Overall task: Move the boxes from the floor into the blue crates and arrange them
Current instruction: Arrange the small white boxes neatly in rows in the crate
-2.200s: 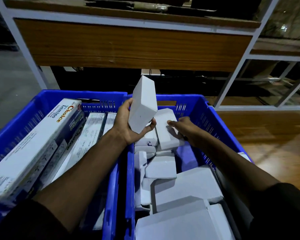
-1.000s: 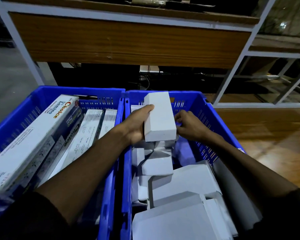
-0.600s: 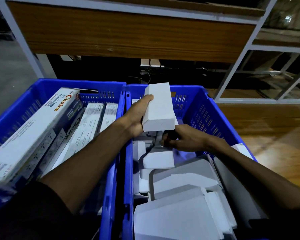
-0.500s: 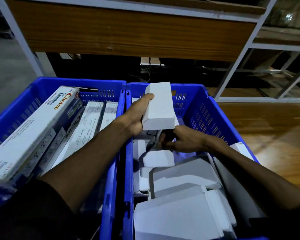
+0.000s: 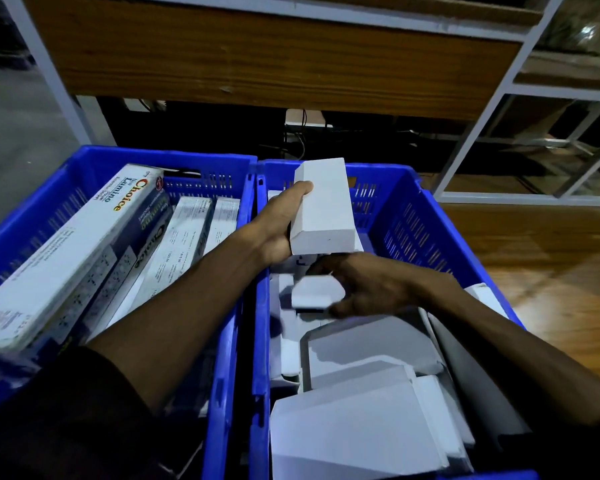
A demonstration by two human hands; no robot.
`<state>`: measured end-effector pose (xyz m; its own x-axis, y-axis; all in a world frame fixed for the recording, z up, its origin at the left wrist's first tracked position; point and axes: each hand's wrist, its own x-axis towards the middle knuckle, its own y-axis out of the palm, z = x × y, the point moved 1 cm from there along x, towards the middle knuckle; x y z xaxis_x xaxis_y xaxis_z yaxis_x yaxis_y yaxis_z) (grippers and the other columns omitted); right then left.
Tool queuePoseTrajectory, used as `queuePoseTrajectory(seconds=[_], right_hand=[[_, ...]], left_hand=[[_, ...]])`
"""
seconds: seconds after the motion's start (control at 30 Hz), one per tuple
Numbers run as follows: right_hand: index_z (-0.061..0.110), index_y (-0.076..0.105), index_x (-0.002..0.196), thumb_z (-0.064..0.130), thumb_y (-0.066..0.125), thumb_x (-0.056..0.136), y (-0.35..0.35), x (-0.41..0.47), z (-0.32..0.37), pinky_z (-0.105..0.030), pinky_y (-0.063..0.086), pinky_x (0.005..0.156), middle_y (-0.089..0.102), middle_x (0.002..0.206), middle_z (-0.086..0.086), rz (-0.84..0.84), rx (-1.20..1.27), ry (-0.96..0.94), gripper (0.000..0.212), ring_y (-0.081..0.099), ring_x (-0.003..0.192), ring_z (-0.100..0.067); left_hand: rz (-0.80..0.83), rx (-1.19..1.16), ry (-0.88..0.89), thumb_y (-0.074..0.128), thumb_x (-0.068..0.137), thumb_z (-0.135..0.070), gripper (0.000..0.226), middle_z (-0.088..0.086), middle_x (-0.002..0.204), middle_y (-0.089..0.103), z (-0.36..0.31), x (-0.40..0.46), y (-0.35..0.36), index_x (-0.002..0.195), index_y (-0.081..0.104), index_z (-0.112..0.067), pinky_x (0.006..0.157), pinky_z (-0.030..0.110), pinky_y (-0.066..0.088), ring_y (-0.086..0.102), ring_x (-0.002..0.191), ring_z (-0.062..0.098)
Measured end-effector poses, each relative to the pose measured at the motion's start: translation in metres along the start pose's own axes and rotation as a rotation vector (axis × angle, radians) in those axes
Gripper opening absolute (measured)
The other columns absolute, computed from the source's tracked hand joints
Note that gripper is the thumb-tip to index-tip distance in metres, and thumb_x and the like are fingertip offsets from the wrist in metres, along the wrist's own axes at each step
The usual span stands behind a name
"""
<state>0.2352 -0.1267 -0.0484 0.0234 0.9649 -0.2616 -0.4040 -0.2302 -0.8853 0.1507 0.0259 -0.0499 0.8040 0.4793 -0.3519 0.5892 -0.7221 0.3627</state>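
Two blue crates stand side by side. The left crate (image 5: pixel 84 161) holds several long printed boxes (image 5: pixel 66 244). The right crate (image 5: pixel 416 209) is filled with plain white boxes (image 5: pixel 368 344). My left hand (image 5: pixel 278 223) grips a long white box (image 5: pixel 323 209) and holds it lifted over the far end of the right crate. Just below it, my right hand (image 5: pixel 364 285) reaches across the crate with its thumb and fingers around a small white box (image 5: pixel 316 292) that is slightly blurred.
A wooden shelf unit with a white metal frame (image 5: pixel 257 67) stands right behind the crates. Wooden floor (image 5: pixel 541 258) lies to the right and grey floor (image 5: pixel 11 133) to the left. A white box (image 5: pixel 482 296) leans against the right crate's right wall.
My right hand came back from the far end of the crate and took hold of the small white box below. My left hand kept the long white box raised, now lying flatter.
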Motion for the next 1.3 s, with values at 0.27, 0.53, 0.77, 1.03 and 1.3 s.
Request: queuePoseTrajectory(seconds=[0.27,0.53,0.77,1.03,1.3], right_hand=[[0.020,0.063,0.123,0.033,0.069,0.090,-0.033,-0.010,-0.036,-0.026,0.054,0.080,0.070,0.109,0.003,-0.466,0.193,0.074,0.036,0.066,0.094,-0.013],[-0.004,0.058,0.076,0.048,0.052,0.100,-0.044,-0.012,-0.047,-0.035,0.050,0.048,0.064,0.064,-0.023,-0.864,0.711,0.305,0.057,0.059,0.048,-0.026],[0.003,0.056,0.132,0.016,0.058,0.098,-0.041,-0.013,-0.032,-0.032,0.058,0.086,0.067,0.124,-0.019,-0.479,1.346,0.076,0.036,0.065,0.109,-0.031],[0.029,0.046,0.137,0.030,0.071,0.089,-0.036,-0.003,-0.044,-0.052,0.055,0.091,0.063,0.131,-0.015,-0.556,1.280,0.185,0.055,0.065,0.113,-0.036],[0.016,0.040,0.127,0.052,0.062,0.091,-0.043,0.006,-0.071,-0.027,0.050,0.055,0.063,0.113,-0.014,-0.808,0.939,0.487,0.055,0.067,0.079,-0.017]], left_hand=[[0.076,-0.220,0.082,0.047,0.096,-0.050,0.035,0.003,0.071,0.064,-0.010,-0.001,-0.010,0.092,0.065,-0.020,0.071,0.036,0.047,0.064,0.071,0.021],[0.143,-0.107,0.019,0.039,0.103,-0.045,0.044,0.006,0.091,0.072,-0.004,-0.004,0.001,0.104,0.072,-0.017,0.073,0.036,0.048,0.066,0.079,0.024],[0.091,-0.114,0.005,0.035,0.106,-0.044,0.041,0.004,0.087,0.074,-0.003,-0.001,0.001,0.114,0.065,-0.018,0.066,0.028,0.055,0.069,0.071,0.018],[0.148,-0.156,0.018,0.035,0.106,-0.045,0.040,0.004,0.087,0.073,-0.005,-0.004,-0.001,0.117,0.065,-0.020,0.065,0.031,0.053,0.068,0.072,0.020],[0.144,-0.054,-0.057,0.039,0.105,-0.046,0.047,0.006,0.115,0.067,-0.002,-0.004,0.000,0.141,0.055,-0.020,0.082,0.040,0.047,0.064,0.097,0.025]])
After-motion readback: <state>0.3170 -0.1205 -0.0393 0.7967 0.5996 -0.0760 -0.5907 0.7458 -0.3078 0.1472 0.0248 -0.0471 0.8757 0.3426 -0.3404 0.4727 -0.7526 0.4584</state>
